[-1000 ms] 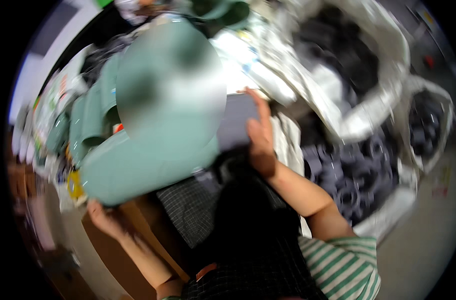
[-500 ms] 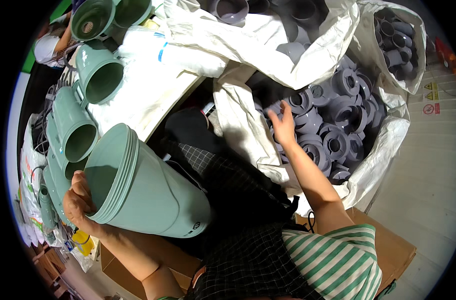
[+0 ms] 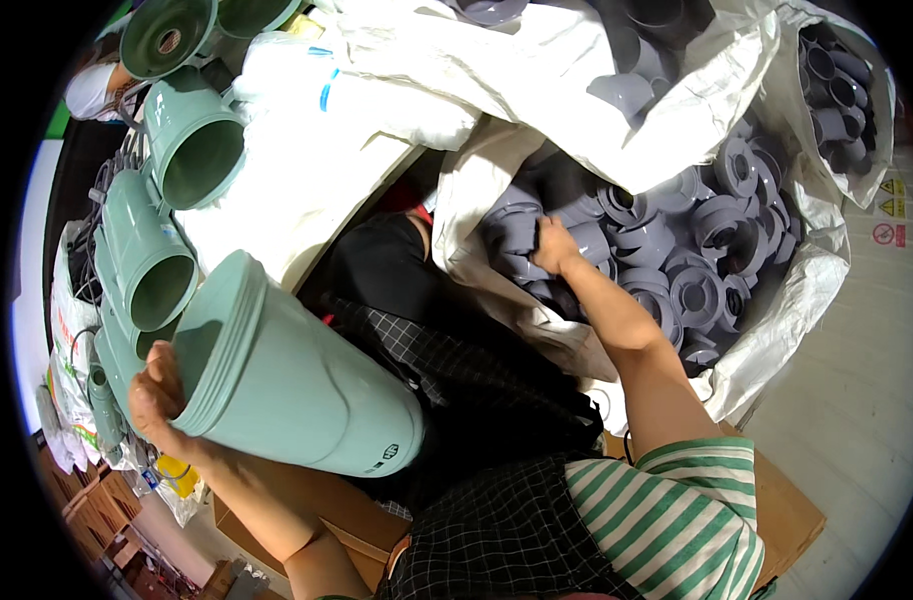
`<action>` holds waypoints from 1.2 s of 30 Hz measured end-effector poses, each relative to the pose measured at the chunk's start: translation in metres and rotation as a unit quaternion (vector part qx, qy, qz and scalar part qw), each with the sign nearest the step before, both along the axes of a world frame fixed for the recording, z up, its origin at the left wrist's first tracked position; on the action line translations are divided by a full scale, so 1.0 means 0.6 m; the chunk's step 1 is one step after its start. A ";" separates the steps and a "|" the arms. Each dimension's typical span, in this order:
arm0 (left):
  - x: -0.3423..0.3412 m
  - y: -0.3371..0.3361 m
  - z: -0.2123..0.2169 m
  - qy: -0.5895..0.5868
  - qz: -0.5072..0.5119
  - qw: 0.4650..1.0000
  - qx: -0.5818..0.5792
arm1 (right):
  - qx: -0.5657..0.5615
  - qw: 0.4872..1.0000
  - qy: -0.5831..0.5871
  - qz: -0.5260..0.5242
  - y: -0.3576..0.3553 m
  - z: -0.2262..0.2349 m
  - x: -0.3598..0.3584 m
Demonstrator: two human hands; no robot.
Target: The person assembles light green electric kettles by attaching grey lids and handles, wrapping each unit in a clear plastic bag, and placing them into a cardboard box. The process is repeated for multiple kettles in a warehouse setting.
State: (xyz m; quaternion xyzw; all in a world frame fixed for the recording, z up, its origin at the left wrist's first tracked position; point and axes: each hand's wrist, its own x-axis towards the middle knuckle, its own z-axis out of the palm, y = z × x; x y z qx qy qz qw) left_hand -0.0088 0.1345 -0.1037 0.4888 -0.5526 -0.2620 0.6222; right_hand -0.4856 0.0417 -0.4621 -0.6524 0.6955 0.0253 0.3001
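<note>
My left hand (image 3: 157, 395) grips the rim of a pale green plastic canister (image 3: 307, 375), fingers over its edge. The canister lies tilted across my lap, its wide ribbed mouth toward the upper left. My right hand (image 3: 555, 246) reaches into a white woven sack (image 3: 822, 285) of grey plastic parts. Its fingers are closed on the edge of a grey ring-shaped part (image 3: 515, 228) at the sack's left side. Many similar grey collars (image 3: 697, 292) with round openings lie loose around it.
Several green housings (image 3: 162, 285) stand in a row along the left, beside a white-covered table (image 3: 287, 170). More sacks of grey parts (image 3: 837, 95) stand at the upper right. Cardboard (image 3: 782, 500) lies near my right side. A person's arm (image 3: 122, 78) shows at the far upper left.
My right hand was open above the grey parts; now its fingers are closed on one at the sack's left. The left hand keeps its hold on the canister. The view has shifted slightly.
</note>
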 end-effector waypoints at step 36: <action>0.002 0.126 0.049 -0.144 0.110 0.977 -0.109 | -0.284 0.624 -0.693 0.225 0.088 0.580 0.493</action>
